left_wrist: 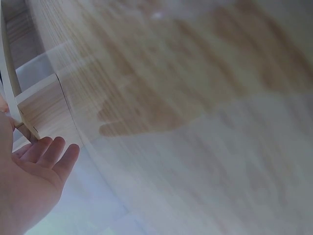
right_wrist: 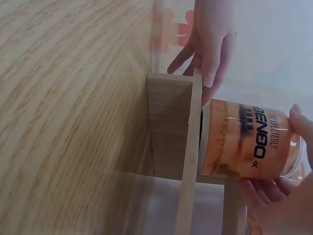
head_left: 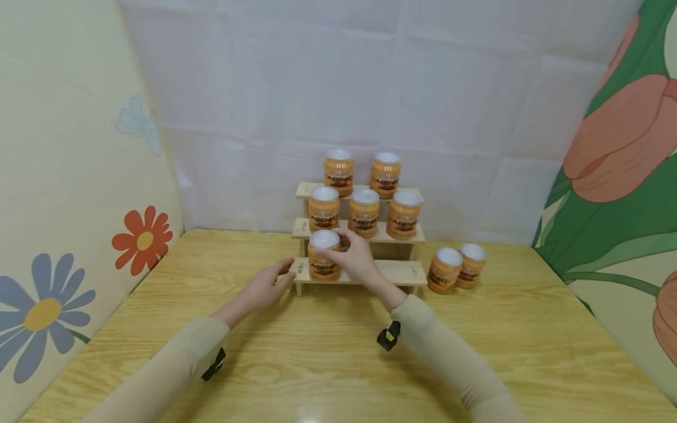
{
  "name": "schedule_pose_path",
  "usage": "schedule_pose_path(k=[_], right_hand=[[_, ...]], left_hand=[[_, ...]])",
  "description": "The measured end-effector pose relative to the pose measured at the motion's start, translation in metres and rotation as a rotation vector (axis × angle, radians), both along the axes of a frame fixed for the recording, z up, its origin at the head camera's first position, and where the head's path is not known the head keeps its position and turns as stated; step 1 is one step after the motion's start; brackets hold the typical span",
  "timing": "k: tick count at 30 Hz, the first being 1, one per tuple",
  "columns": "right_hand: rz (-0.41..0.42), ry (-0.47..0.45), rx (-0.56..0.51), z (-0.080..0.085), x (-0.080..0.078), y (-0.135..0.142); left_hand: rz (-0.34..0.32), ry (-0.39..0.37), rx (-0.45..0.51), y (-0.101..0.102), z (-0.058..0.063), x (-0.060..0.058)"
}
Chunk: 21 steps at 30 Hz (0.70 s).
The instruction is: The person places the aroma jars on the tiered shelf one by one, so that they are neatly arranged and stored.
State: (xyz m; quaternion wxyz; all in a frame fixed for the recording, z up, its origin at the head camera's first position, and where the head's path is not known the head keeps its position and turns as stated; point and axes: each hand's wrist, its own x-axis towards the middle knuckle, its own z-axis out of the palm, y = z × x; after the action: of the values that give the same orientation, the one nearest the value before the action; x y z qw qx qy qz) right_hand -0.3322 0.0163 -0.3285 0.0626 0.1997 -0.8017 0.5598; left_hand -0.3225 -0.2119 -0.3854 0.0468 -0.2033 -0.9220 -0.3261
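In the head view my right hand holds an orange-labelled jar with a white lid, thumb in front and fingers at its side and rear. The jar is upright at the left end of the lowest tier of a wooden three-tier display stand. Its base is at the board in the right wrist view; whether it bears its full weight there I cannot tell. My left hand touches the left end of that lowest board, with fingers loosely extended and holding no jar.
Three similar jars stand on the middle tier, and two jars on the top one. Two more jars sit side by side on the wooden table, right of the stand. White cloth hangs behind; flower-patterned panels flank the table.
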Motion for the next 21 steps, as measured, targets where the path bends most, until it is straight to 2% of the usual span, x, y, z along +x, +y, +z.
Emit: schedule_pose_path(k=[3, 10, 15, 21], right_hand=[[0.000, 0.010, -0.004, -0.006, -0.004, 0.000], [0.026, 0.006, 0.001, -0.008, -0.008, -0.002], [0.018, -0.022, -0.008, -0.008, -0.011, -0.004], [0.003, -0.014, -0.013, -0.010, -0.011, -0.004]], left_hand=[[-0.003, 0.009, -0.002, 0.002, 0.000, 0.000], [0.000, 0.012, 0.005, 0.002, 0.001, 0.001], [0.003, -0.009, 0.003, 0.001, 0.001, 0.000], [-0.002, -0.006, -0.010, 0.001, -0.001, -0.002]])
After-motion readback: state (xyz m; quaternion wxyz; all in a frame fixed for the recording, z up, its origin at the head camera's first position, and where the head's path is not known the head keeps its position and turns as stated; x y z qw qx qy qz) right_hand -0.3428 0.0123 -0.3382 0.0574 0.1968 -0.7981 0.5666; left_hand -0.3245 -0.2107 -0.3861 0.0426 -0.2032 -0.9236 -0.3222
